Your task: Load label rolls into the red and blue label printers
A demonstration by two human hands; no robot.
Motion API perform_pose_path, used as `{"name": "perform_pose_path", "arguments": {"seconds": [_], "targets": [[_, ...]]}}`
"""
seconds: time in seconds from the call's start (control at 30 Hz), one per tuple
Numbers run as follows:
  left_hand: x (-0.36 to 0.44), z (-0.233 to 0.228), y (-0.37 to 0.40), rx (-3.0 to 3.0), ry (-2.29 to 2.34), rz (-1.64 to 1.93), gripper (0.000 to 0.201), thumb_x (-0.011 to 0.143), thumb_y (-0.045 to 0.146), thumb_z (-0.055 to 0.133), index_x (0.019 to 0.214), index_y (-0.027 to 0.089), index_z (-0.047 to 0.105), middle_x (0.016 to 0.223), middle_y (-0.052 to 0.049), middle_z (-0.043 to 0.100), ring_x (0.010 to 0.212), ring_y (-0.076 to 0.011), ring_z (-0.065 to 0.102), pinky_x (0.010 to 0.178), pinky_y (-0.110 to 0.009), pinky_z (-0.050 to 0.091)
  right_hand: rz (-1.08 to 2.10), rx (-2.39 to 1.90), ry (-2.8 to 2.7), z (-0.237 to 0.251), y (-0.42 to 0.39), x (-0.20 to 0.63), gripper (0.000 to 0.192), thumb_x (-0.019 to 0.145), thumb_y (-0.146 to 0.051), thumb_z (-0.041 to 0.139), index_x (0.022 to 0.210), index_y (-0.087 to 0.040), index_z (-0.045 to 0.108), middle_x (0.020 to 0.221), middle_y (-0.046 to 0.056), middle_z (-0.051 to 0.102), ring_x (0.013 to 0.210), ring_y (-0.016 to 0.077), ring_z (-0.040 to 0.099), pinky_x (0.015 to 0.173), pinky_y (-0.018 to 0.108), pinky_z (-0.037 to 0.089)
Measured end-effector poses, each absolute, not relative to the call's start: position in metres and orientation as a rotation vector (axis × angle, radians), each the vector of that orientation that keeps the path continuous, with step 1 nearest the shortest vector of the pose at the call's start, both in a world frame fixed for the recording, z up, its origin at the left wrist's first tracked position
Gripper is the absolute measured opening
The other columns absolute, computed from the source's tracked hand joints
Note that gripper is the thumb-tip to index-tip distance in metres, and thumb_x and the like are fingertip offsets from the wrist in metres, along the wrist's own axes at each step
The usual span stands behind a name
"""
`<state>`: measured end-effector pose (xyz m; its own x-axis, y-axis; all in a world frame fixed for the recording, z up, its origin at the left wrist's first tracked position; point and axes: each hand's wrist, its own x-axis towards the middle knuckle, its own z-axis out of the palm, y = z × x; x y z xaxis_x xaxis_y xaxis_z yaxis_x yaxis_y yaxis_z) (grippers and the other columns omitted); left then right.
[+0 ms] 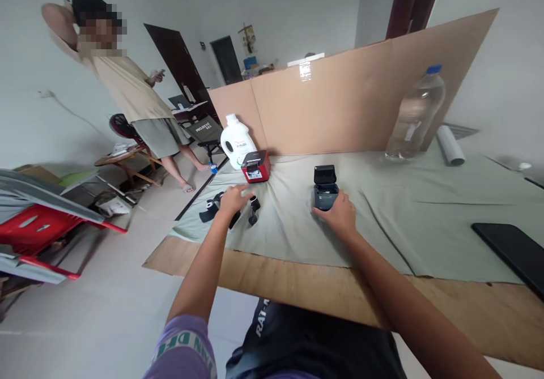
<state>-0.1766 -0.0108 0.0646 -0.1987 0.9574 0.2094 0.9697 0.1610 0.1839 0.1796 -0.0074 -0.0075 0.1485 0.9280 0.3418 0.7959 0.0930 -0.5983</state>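
left hand (233,199) is being laid, fingers loosely curled, over small black items (254,209) at 9 o'clock on the cloth-covered worktop (425,220); whether anything is gripped cannot be told. dark open-lidded box (325,188) at 12 o'clock is being held at its near edge by right hand (338,214). red box (256,167) is sitting at 11 o'clock.

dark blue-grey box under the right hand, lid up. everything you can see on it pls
The small printer-like device is a compact dark blue-grey box, plastic by its look, standing upright on the grey-green cloth near the middle of the table. Its black lid is hinged at the far side and stands open, showing a compartment with something pale inside; what it is cannot be made out. The right hand rests against its near edge, fingers touching the front. Nothing else touches it; the red device sits apart to its left.
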Motion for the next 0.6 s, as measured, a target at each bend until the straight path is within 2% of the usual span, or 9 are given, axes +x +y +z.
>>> {"name": "perform_pose_path", "arguments": {"seconds": [0.07,0.2,0.33,0.4,0.47,0.53,0.6], "targets": [[-0.193,0.065,-0.011,-1.782,-2.487,-0.516,0.048,0.09,0.044,0.06,0.134,0.022,0.064,0.135,-0.011,0.066,0.123,-0.0283,0.06,0.094,-0.031,0.047,0.233,-1.71,-1.676,-0.008,-0.007,0.18,0.089,0.068,-0.057,0.075,0.136,-0.012,0.04,0.121,0.023,0.06,0.113,0.0398,0.06,0.094,0.047,0.043],[-0.211,0.06,-0.014,-1.74,-2.659,-0.48,0.042,0.081,0.034,0.071,0.12,0.019,0.071,0.114,-0.011,0.076,0.11,-0.0276,0.068,0.088,-0.029,0.048,0.213,-1.694,-1.677,-0.011,-0.007,0.18,0.089,0.069,-0.057,0.074,0.138,-0.011,0.04,0.121,0.024,0.059,0.113,0.0398,0.059,0.094,0.047,0.043],[-0.209,0.066,-0.022,-1.757,-2.562,-0.625,0.038,0.085,0.032,0.067,0.121,0.02,0.072,0.119,-0.01,0.075,0.113,-0.0254,0.067,0.095,-0.029,0.047,0.15,-1.671,-1.669,-0.008,-0.01,0.18,0.093,0.07,-0.055,0.074,0.141,-0.006,0.038,0.132,0.028,0.054,0.119,0.0415,0.054,0.097,0.05,0.041],[-0.194,0.076,-0.028,-1.734,-2.488,-0.954,0.04,0.088,0.035,0.064,0.125,0.02,0.07,0.123,-0.009,0.073,0.112,-0.0237,0.067,0.099,-0.031,0.047,0.059,-1.569,-1.686,0.002,-0.013,0.179,0.087,0.075,-0.053,0.07,0.143,-0.008,0.039,0.14,0.027,0.049,0.127,0.0421,0.047,0.102,0.053,0.038],[-0.163,0.083,-0.034,-1.753,-2.364,-1.46,0.042,0.088,0.036,0.065,0.127,0.02,0.069,0.126,-0.007,0.072,0.11,-0.0225,0.068,0.1,-0.033,0.049,0.042,-1.373,-1.76,0.018,-0.013,0.178,0.066,0.083,-0.047,0.062,0.138,-0.013,0.048,0.139,0.022,0.053,0.129,0.0391,0.047,0.106,0.054,0.036],[-0.116,0.084,-0.038,-1.908,-2.232,-1.873,0.042,0.085,0.033,0.07,0.124,0.018,0.071,0.126,-0.007,0.072,0.113,-0.024,0.068,0.104,-0.035,0.049,0.177,-1.127,-1.859,0.039,-0.011,0.177,0.045,0.09,-0.042,0.054,0.129,-0.019,0.057,0.129,0.016,0.062,0.12,0.0327,0.056,0.104,0.049,0.041],[-0.06,0.074,-0.037,-2.117,-2.098,-2.174,0.041,0.083,0.034,0.073,0.12,0.017,0.073,0.126,-0.007,0.072,0.117,-0.0254,0.066,0.108,-0.039,0.048,0.377,-0.934,-1.956,0.063,-0.005,0.177,0.038,0.092,-0.04,0.051,0.124,-0.022,0.062,0.119,0.012,0.068,0.106,0.0272,0.064,0.094,0.042,0.048]]}}
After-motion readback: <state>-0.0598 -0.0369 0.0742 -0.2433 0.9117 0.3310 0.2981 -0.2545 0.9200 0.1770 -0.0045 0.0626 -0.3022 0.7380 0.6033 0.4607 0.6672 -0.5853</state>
